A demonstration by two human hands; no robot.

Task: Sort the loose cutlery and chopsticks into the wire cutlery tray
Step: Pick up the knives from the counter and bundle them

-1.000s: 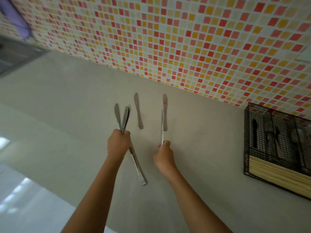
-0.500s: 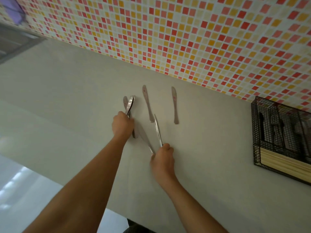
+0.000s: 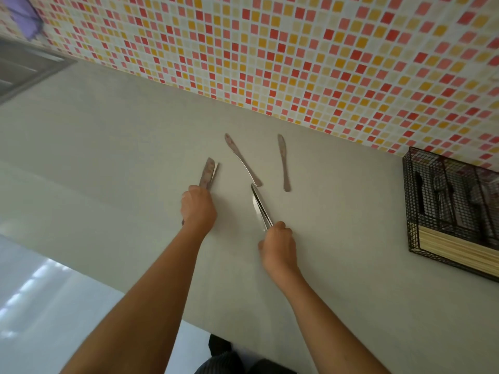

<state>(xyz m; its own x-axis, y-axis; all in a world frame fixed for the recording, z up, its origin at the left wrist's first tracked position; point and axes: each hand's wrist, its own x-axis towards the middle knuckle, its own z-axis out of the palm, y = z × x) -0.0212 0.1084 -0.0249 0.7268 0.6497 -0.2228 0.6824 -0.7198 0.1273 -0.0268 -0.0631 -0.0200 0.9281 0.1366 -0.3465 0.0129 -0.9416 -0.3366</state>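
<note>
- Left hand is fisted round a pair of table knives, blades pointing far, over the grey counter.
- Right hand grips a knife handle, its blade angling far-left; one knife or two, can't tell.
- Just beyond lie a slanted loose knife and, to its right, a straight loose knife.
- The wire cutlery tray sits well to the right by the mosaic wall, with chopsticks in its near compartment.
</note>
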